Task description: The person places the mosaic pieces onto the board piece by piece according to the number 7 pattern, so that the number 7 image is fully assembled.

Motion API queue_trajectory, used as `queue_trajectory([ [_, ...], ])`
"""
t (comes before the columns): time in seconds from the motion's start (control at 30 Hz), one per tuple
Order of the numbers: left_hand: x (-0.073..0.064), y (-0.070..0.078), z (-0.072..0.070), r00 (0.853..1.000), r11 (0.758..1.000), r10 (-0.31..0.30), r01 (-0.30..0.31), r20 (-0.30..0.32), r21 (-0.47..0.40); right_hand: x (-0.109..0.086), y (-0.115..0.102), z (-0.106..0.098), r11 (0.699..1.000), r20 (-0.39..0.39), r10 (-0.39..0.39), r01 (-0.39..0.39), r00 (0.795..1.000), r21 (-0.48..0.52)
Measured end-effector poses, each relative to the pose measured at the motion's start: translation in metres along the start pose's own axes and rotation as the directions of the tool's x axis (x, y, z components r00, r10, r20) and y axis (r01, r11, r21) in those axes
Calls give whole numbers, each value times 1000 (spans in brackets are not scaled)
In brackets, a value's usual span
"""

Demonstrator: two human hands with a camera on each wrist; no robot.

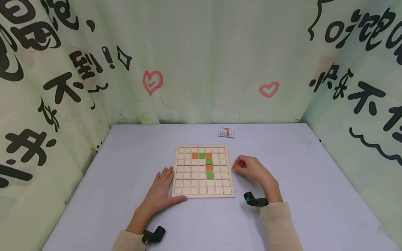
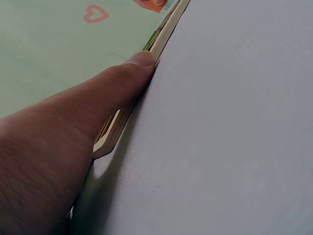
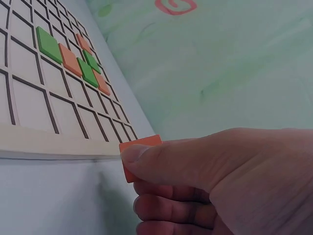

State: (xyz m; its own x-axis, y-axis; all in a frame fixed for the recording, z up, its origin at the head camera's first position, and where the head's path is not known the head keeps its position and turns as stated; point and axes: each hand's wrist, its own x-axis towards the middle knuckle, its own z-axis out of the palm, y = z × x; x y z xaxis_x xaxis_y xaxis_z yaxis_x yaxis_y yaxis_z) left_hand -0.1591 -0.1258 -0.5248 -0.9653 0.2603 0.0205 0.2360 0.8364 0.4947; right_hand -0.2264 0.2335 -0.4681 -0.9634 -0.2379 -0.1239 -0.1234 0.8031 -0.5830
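A wooden grid board point(image 1: 190, 182) lies flat on the table, with orange and green square tiles point(image 1: 209, 161) set in some of its cells. The tiles form a short row and a column running down from its right end. My left hand point(image 1: 161, 192) rests at the board's near left corner, fingers extended along the left side and thumb point(image 2: 117, 81) against the front edge. Just off the board's right side, my right hand point(image 1: 252, 169) pinches an orange tile point(image 3: 128, 170) between thumb and fingers; the other fingers are curled beneath.
Behind the board, towards the table's far edge, lies a small card point(image 1: 226, 131) printed with a coloured grid. A pale curtain point(image 1: 207, 62) with black writing and red hearts surrounds the white table point(image 1: 125, 157). Each wrist wears a black camera band point(image 1: 255, 200).
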Motion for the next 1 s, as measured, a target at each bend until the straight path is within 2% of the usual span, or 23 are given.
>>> queue_trajectory([
  [0.5,1,-2,1,1000,1000,11,-11,-6,-6,2,-24,12,1000,31,-25,25,999,19],
  [0.67,0,-2,1,1000,1000,8,-8,-4,0,3,-31,17,998,56,-58,57,997,20],
  [1.0,0,-1,0,1000,1000,8,-8,-4,1,4,-42,27,997,93,-77,74,993,35],
])
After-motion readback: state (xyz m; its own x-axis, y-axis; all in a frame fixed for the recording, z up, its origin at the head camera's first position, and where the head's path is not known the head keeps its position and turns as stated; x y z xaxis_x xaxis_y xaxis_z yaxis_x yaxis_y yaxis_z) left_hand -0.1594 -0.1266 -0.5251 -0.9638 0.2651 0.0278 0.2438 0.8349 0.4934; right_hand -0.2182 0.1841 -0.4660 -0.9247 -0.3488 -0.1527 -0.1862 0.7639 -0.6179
